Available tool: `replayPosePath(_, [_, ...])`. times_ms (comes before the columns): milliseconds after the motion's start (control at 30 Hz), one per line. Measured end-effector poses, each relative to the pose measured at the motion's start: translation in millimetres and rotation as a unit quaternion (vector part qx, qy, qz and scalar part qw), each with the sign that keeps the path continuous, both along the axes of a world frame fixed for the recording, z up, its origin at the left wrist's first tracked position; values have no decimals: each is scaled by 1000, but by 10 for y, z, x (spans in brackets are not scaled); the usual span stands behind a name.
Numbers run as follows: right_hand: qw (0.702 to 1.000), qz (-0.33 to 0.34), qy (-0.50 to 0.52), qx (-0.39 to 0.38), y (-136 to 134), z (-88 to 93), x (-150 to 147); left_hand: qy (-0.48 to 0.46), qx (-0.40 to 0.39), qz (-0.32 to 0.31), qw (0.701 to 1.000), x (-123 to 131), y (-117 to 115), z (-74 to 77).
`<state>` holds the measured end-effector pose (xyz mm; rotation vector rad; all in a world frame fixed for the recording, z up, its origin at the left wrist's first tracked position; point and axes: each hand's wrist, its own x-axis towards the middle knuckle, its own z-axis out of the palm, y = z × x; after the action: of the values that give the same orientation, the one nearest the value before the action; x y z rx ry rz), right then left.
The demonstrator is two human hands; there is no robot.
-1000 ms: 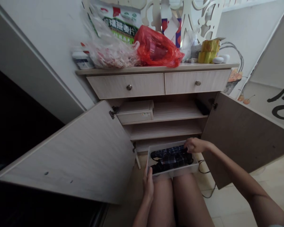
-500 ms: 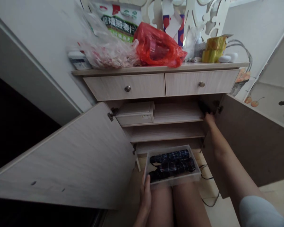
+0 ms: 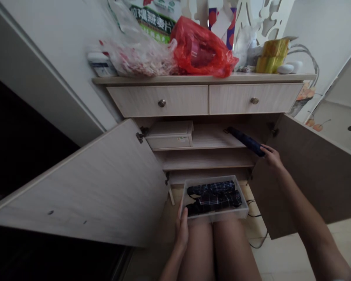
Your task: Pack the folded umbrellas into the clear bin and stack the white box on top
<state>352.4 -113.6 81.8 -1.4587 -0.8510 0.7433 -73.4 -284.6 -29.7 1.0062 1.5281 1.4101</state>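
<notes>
My right hand (image 3: 272, 157) grips one end of a dark blue folded umbrella (image 3: 247, 141). Its other end points up and left, over the cabinet's top shelf (image 3: 206, 136). My left hand (image 3: 181, 226) holds the left side of a clear plastic box (image 3: 243, 212) above my knees, with the thumb over the rim. Inside the box lie a dark plaid folded umbrella (image 3: 212, 188) and, in front of it, another dark plaid bundle (image 3: 218, 200), probably an umbrella too.
Both cabinet doors stand open, the left door (image 3: 84, 195) and the right door (image 3: 316, 175). A white lidded box (image 3: 169, 134) sits on the top shelf. Above are two drawers; the cabinet top bears a red plastic bag (image 3: 203, 47) and yellow tape rolls (image 3: 272, 56). Cables (image 3: 260, 244) lie on the floor.
My right hand has drawn the dark blue umbrella from the shelf's right side out toward the front, and it is now in plain view. The left hand still holds the box.
</notes>
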Motion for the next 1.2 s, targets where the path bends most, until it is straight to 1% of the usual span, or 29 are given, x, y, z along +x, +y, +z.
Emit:
replayPosePath(67, [996,86,3,0,-411,46,-58,0,4,-7,1000,6,1,3])
replayPosePath(167, [981,183,-66,-20,-943,183,-205,1,11,-12,1000,29,-7,20])
replayPosePath(233, [961,247,-119,-37,-1192,285,-324,-1,16,-6,1000,51,-17,33])
replayPosePath(333, [919,347,-179,-59,-1398,400,-465,-5,18,5,1000,77,-39,46])
replayPosePath(400, [889,402,-206,-70,-1437,448,-498,-6,16,8,1000,84,-58,54])
replayPosePath(500, [846,470,-240,-73,-1388,496,-466,-11,15,7,1000,81,-81,71])
replayPosePath(600, [820,502,-265,-71,-1281,517,-468,-14,22,5,1000,82,-89,88])
replayPosePath(667, [808,510,-290,-64,-1230,501,-569,-15,28,7,999,86,-89,94])
replayPosePath(800, [754,539,-373,-48,-1259,360,-1011,-11,33,6,999,85,-98,88])
replayPosePath(900, [720,522,-453,-60,-1332,208,-1334,-13,31,11,999,69,-106,76])
replayPosePath(1000, [688,509,-511,-78,-1347,98,-1477,-20,39,11,999,44,-104,66])
replayPosePath(1067, [676,506,-529,-83,-1308,56,-1472,-24,43,4,999,28,-97,65])
replayPosePath(1100, [676,505,-530,-84,-1277,38,-1447,-24,42,2,999,21,-93,66])
replayPosePath(1167, [684,514,-512,-75,-1201,-6,-1364,-21,37,1,999,14,-86,71])
replayPosePath(1200, [698,517,-491,-67,-1162,-39,-1313,-19,33,2,999,16,-85,72])
